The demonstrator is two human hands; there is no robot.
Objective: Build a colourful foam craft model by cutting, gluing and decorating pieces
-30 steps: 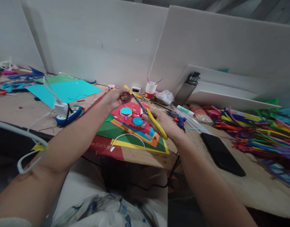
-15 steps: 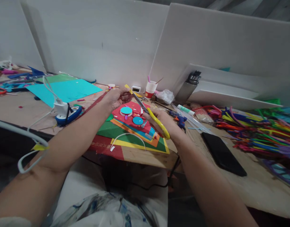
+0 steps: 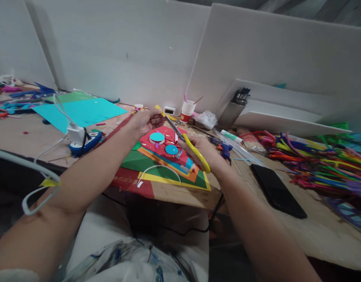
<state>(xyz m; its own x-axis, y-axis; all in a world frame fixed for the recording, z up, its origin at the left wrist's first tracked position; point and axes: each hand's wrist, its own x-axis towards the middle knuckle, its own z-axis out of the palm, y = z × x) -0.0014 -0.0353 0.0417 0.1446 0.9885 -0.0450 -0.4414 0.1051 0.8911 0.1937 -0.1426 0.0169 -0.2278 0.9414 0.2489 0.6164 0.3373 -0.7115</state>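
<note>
Very little has moved since the earlier frame: the yellow handle of the scissors (image 3: 196, 151) has shifted slightly in our right hand (image 3: 200, 145), while our left hand (image 3: 147, 122) has stayed in place. Our left grip pinches a small yellow paper piece (image 3: 158, 109) between the fingertips, and our right grip is wrapped around the scissors, whose blades reach up to that paper. Both are raised above the counter (image 3: 321, 239).

Below our hands, coloured sheets lie overlapped: a red sheet (image 3: 146, 143) on top, with blue, orange, green and yellow edges showing under it. A round box (image 3: 157, 138) with a turquoise top and a blue disc (image 3: 171, 149) rest on the red sheet among small scraps. A thin white arc (image 3: 159, 166) lies toward our edge.

On our left, a big turquoise sheet (image 3: 89, 111) lies behind a blue power strip (image 3: 87, 144) with a white plug in it. Past our hands stand stacked paper cups (image 3: 187, 111) and a small white display (image 3: 169, 111); a grey bottle (image 3: 231, 112) leans farther right. A black phone (image 3: 278, 190) lies beside a heap of fuzzy craft sticks (image 3: 324, 166), and tall white boards (image 3: 104, 51) wall the counter's back.
</note>
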